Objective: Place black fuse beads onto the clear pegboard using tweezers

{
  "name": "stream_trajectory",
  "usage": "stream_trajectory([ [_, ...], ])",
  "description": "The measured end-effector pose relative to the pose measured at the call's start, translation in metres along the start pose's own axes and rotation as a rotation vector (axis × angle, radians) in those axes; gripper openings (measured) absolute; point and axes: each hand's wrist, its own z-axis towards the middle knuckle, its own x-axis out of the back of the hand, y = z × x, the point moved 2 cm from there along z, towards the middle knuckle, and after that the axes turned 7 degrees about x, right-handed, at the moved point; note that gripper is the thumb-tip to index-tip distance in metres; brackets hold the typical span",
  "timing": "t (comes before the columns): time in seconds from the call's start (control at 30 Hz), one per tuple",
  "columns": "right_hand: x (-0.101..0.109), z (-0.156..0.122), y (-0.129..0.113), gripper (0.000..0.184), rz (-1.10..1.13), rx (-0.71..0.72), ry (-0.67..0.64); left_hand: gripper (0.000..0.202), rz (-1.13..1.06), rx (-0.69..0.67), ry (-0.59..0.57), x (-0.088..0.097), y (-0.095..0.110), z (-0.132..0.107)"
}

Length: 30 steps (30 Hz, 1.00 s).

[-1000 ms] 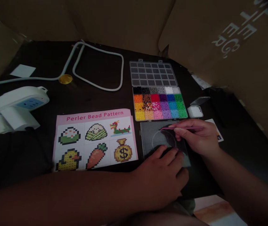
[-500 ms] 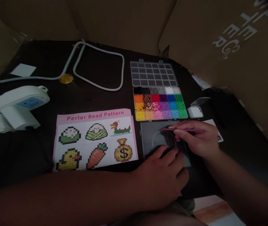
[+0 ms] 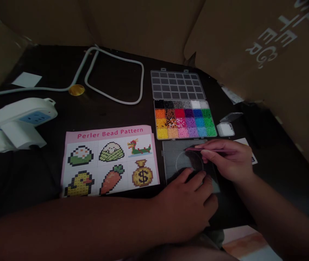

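Pinched in my right hand (image 3: 232, 157) is a pair of pink tweezers (image 3: 216, 150), its tips just over the upper part of a clear square pegboard (image 3: 170, 159). Whether a bead sits at the tips is too small to tell. My left hand (image 3: 191, 199) lies over the board's lower edge, fingers spread and fingertips resting on it; it covers part of the board. Right behind the board stands an open bead box (image 3: 185, 119) with beads sorted by colour. A pink-edged sheet of bead patterns (image 3: 109, 161) lies left of the board.
A small lidded box of white beads (image 3: 226, 129) stands open beside the bead box. On the left are a white power strip (image 3: 37, 112) with plugs, a looped grey cable (image 3: 142, 79), a gold disc (image 3: 76, 90) and a white paper (image 3: 27, 79). Cardboard walls (image 3: 143, 25) rise behind.
Almost nothing differs. Both hands, the tweezers and the board hold the same places; the view has shifted very slightly.
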Motion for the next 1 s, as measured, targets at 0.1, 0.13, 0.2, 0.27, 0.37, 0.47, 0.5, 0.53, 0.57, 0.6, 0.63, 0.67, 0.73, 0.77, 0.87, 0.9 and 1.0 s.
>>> stream_trajectory([
  [0.1,-0.0003,0.0000,-0.0005,0.012,0.020,-0.011,0.007,0.044,0.010,-0.002,0.003,-0.0005,-0.0004,0.0004],
  [0.13,-0.0005,0.0000,-0.0005,0.012,0.023,-0.013,0.010,0.045,0.010,-0.003,0.003,-0.0007,-0.0005,0.0005],
  [0.2,-0.0009,0.0002,-0.0007,0.011,0.023,-0.014,0.016,0.044,0.005,-0.001,-0.002,-0.0009,-0.0007,0.0007],
  [0.27,-0.0013,0.0007,-0.0008,0.010,0.015,-0.011,0.021,0.044,0.000,0.002,-0.006,-0.0010,-0.0008,0.0007],
  [0.37,-0.0015,0.0016,-0.0007,0.011,0.007,-0.004,0.025,0.043,-0.003,0.001,-0.005,-0.0010,-0.0007,0.0003],
  [0.47,-0.0017,0.0022,-0.0009,0.012,0.017,0.001,0.020,0.040,-0.005,0.003,0.005,-0.0011,-0.0008,-0.0001],
  [0.5,-0.0018,0.0023,-0.0011,0.012,0.021,0.004,0.017,0.040,-0.005,0.003,0.009,-0.0012,-0.0009,-0.0002],
  [0.53,-0.0020,0.0024,-0.0014,0.012,0.021,0.007,0.014,0.040,-0.005,0.002,0.009,-0.0013,-0.0010,-0.0003],
  [0.57,-0.0020,0.0024,-0.0017,0.012,0.017,0.013,0.015,0.041,-0.005,0.000,0.007,-0.0014,-0.0009,-0.0004],
  [0.6,-0.0020,0.0023,-0.0020,0.012,0.011,0.019,0.017,0.042,-0.005,-0.002,0.004,-0.0014,-0.0008,-0.0004],
  [0.63,-0.0019,0.0021,-0.0022,0.012,0.008,0.022,0.020,0.043,-0.005,-0.004,0.002,-0.0013,-0.0007,-0.0004],
  [0.67,-0.0017,0.0018,-0.0022,0.012,0.010,0.024,0.022,0.044,-0.004,-0.003,0.000,-0.0011,-0.0005,-0.0004],
  [0.73,-0.0014,0.0012,-0.0019,0.013,0.027,0.019,0.019,0.044,-0.007,-0.001,-0.001,-0.0006,-0.0001,-0.0003],
  [0.77,-0.0013,0.0010,-0.0018,0.014,0.036,0.016,0.016,0.043,-0.008,0.000,-0.001,-0.0004,0.0001,-0.0002],
  [0.87,-0.0008,0.0011,-0.0021,0.015,0.042,0.025,0.022,0.043,-0.009,-0.002,-0.004,-0.0005,0.0004,0.0000],
  [0.9,-0.0007,0.0014,-0.0025,0.015,0.039,0.031,0.026,0.043,-0.009,0.000,-0.002,-0.0007,0.0003,0.0001],
  [1.0,-0.0006,0.0027,-0.0031,0.011,0.019,0.040,0.036,0.042,-0.008,0.003,0.007,-0.0014,-0.0002,0.0004],
])
